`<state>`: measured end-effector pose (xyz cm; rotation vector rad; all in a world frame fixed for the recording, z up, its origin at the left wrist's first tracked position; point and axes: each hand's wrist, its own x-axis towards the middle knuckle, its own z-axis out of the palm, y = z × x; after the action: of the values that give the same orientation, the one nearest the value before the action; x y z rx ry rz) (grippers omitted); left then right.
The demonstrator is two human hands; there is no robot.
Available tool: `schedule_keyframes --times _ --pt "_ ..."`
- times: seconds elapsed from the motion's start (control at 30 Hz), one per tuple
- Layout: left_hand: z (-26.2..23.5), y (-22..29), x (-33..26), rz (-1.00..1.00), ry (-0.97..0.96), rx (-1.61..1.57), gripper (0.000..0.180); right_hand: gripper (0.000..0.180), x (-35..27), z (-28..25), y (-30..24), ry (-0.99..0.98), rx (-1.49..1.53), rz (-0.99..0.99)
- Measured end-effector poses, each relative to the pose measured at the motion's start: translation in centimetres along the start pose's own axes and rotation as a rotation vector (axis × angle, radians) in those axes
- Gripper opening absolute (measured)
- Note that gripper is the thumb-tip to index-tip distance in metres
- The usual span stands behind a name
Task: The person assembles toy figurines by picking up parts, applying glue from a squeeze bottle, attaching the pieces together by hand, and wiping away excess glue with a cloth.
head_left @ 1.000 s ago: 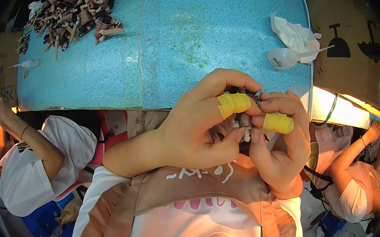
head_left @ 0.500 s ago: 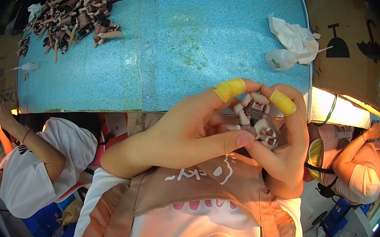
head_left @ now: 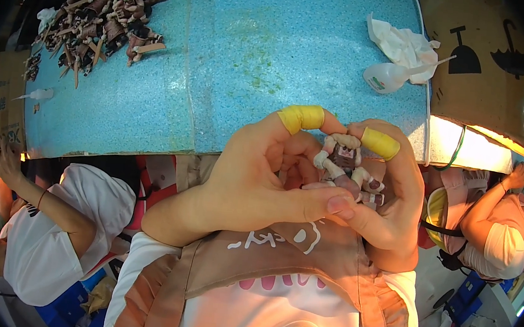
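Note:
A small brown and cream toy figure point(head_left: 345, 165) is held up close in front of my chest by both hands. My left hand point(head_left: 261, 176) grips it from the left, with yellow tape on the forefinger and the thumb pressed under the figure. My right hand point(head_left: 391, 195) cups it from the right, also with yellow tape on the forefinger. The figure's pale arms and legs stick out between my fingers. Its lower part is hidden by my thumbs.
A blue speckled table point(head_left: 234, 60) lies ahead. A heap of several brown toy figures point(head_left: 103, 12) sits at its far left. A crumpled white cloth point(head_left: 403, 44) and a white squeeze bottle point(head_left: 387, 78) lie at its right. Other people sit at left point(head_left: 47, 231) and right point(head_left: 495, 230).
My hands have opened apart around the figure and lifted slightly; the figure, mostly hidden between my fingers a second ago, now shows clearly between the two taped forefingers.

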<state>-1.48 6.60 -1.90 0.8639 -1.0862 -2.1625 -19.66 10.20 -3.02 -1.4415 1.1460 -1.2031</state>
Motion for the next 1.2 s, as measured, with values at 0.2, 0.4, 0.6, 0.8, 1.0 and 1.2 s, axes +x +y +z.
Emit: schedule_keyframes --times 0.2,0.4,0.6,0.8,1.0,1.2 --pt "0.1 -0.5 0.0 0.045 -0.02 -0.027 0.058 0.061 0.0 -0.3 0.2 -0.036 -0.213 -0.17" --pt "0.1 -0.3 0.1 0.01 -0.03 -0.048 0.058 0.06 -0.3 0.5 -0.3 -0.013 -0.152 -0.064" --pt "-0.1 -0.6 -0.1 0.1 -0.042 0.033 0.06 0.062 -0.4 0.5 0.2 0.073 0.302 0.091" --pt "0.4 -0.8 0.2 0.141 -0.053 -0.113 0.059 0.061 -0.4 0.3 -0.3 -0.06 0.022 -0.001" --pt "-0.1 -1.5 0.8 0.301 -0.062 0.034 0.072 0.051 -0.3 0.3 0.2 0.046 0.09 -0.026" --pt "0.0 -1.0 0.7 0.211 -0.108 -0.198 0.072 0.045 0.3 0.9 0.4 0.085 -0.478 -0.412"
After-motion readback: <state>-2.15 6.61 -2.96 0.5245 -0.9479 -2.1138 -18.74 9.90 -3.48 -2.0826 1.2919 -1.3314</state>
